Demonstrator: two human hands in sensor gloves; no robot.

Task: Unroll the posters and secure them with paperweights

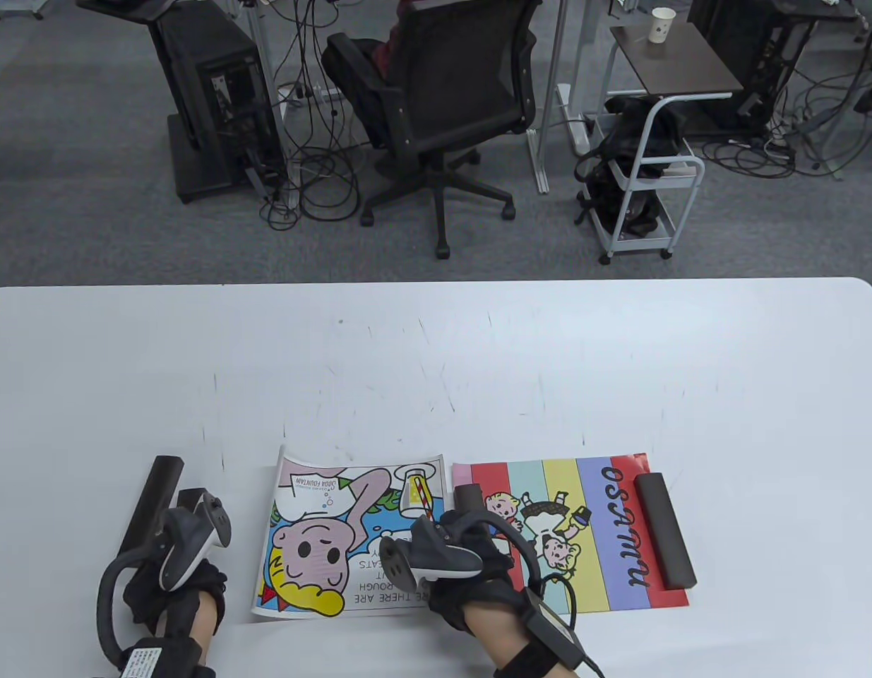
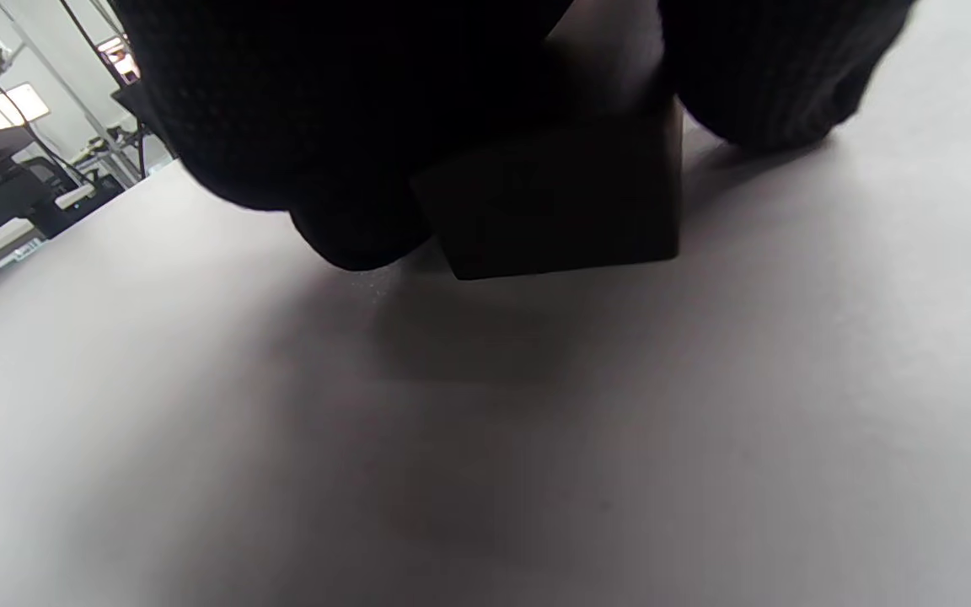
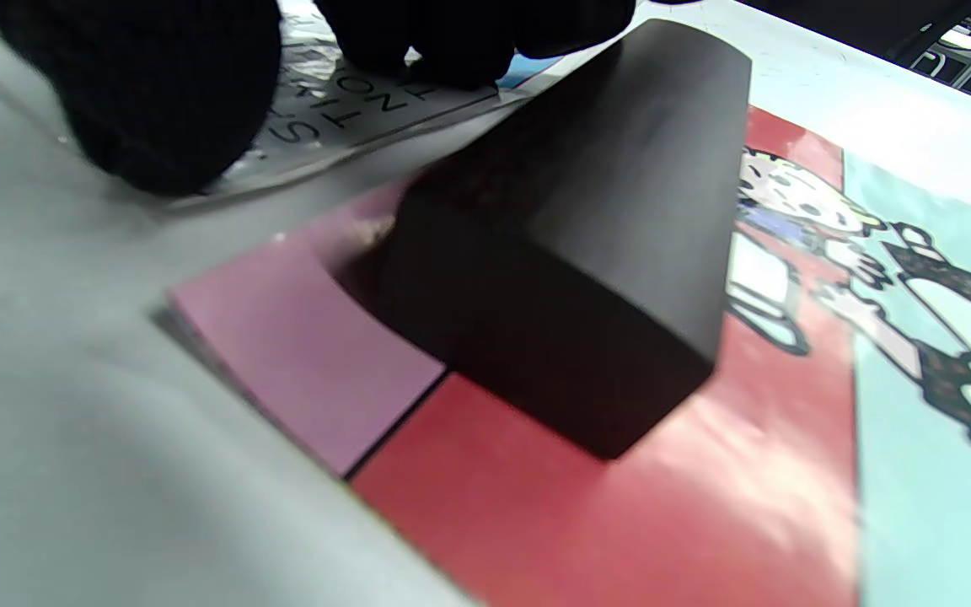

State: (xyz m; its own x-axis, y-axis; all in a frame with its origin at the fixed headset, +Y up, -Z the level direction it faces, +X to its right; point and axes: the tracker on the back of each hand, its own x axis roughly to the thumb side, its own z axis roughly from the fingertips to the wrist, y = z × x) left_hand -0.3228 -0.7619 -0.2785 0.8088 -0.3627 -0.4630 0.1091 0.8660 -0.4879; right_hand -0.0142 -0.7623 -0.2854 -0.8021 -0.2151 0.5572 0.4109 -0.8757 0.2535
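A cartoon poster (image 1: 323,544) lies unrolled near the table's front, its far edge curling up slightly. My right hand (image 1: 455,565) presses on its right edge; in the right wrist view the fingertips (image 3: 165,101) rest on the paper (image 3: 342,110). A striped poster (image 1: 594,537) lies flat to the right, with one dark bar paperweight (image 1: 665,530) on its right edge and another (image 1: 468,494) (image 3: 587,253) on its left edge beside my right hand. My left hand (image 1: 169,565) grips a third dark bar (image 1: 152,505) (image 2: 553,202) left of the cartoon poster, with fingers (image 2: 351,169) on both sides.
The white table (image 1: 436,367) stretches bare beyond the posters. Behind its far edge stand an office chair (image 1: 443,106), a small cart (image 1: 647,183) and cables on the floor.
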